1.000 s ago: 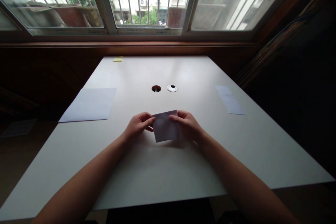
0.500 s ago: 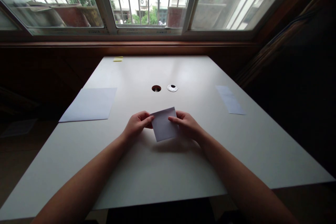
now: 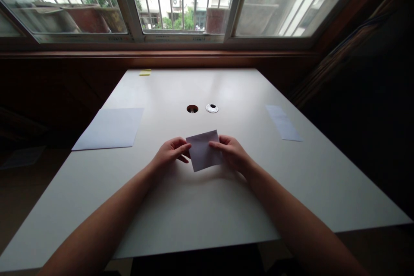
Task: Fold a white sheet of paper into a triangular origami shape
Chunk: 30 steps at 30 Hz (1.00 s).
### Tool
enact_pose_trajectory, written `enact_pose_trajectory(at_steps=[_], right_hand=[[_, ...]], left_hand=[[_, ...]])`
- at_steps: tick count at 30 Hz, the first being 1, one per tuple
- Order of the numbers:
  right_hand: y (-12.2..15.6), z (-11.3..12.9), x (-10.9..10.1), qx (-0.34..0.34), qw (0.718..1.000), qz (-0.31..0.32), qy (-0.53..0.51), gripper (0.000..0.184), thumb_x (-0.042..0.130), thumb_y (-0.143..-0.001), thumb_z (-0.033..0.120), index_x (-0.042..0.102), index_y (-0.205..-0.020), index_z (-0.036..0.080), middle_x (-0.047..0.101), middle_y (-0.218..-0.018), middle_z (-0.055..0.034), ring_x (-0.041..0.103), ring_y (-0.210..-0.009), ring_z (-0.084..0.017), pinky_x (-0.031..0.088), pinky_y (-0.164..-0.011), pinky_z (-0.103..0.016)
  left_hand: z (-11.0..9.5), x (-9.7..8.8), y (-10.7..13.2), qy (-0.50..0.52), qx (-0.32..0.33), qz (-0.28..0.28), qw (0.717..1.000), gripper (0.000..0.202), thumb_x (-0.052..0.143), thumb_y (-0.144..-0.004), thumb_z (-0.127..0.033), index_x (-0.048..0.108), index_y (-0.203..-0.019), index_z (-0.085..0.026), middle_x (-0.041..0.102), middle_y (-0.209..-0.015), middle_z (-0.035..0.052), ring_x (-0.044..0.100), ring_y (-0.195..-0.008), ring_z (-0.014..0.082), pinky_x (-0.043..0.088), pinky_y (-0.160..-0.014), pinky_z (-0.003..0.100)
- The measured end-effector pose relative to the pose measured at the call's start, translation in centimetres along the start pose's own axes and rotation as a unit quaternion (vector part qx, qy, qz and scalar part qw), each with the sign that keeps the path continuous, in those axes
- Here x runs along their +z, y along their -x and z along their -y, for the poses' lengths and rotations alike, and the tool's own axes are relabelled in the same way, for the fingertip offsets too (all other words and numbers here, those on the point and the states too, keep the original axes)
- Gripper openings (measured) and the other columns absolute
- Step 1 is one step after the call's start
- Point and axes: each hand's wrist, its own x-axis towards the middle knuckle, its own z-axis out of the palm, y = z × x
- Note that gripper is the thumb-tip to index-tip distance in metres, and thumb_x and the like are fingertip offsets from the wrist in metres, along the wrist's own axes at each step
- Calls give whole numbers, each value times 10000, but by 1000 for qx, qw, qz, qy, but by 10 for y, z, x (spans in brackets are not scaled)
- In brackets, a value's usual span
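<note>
Above the white surface (image 3: pixel 194 215) | my left hand (image 3: pixel 168 152) and right hand (image 3: pixel 234 153) pinch opposite sides of a small paper (image 3: pixel 202 155) | a light, even grip should keep it flat, uncreased.

From where I stand, the small sheet (image 3: pixel 202 155) pinched between the left hand (image 3: pixel 171 151) and right hand (image 3: pixel 232 151) looks like paper, matt and smooth. Left of the grip, the larger sheet (image 3: pixel 110 127) is paper too, flat and unglossy; over to the right lies a matt paper strip (image 3: pixel 283 123). The tabletop (image 3: pixel 194 220) beneath is smooth, with a soft sheen beyond the grip, where a round cover (image 3: pixel 209 110) looks glossy. Farther out, the sill (image 3: pixel 194 54) resembles polished wood, below glass panes (image 3: pixel 265 13), slightly hazy.
</note>
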Motion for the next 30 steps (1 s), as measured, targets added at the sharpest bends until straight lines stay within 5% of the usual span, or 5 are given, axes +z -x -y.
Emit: enact_pose_trajectory(at_steps=[6,22,30], right_hand=[[1,3,3,-9,1000,-5,-12,317,823,-671,427,692,-783,162,671,-745,-19,545,-647,-150,372,-617,-282],[-5,0,-6,-60,994,-75,45,322,779,-721,488,679,-724,182,598,-652,2,499,-612,-131,394,-616,-283],[1,2,2,5,998,7,58,337,780,-721,483,716,-841,175,680,-771,-28,564,-658,-159,393,-614,-282]], left_hand=[[-4,4,5,-38,-31,67,997,364,722,-793,-483,667,-868,-131,707,-740,68,687,-664,173,554,-604,259],[-2,-2,5,-57,-21,-2,998,344,739,-782,-459,676,-836,-125,701,-689,59,678,-643,170,546,-626,267],[-2,-2,5,-63,-17,-6,998,351,734,-783,-474,680,-842,-132,711,-693,63,684,-646,177,552,-626,273]])
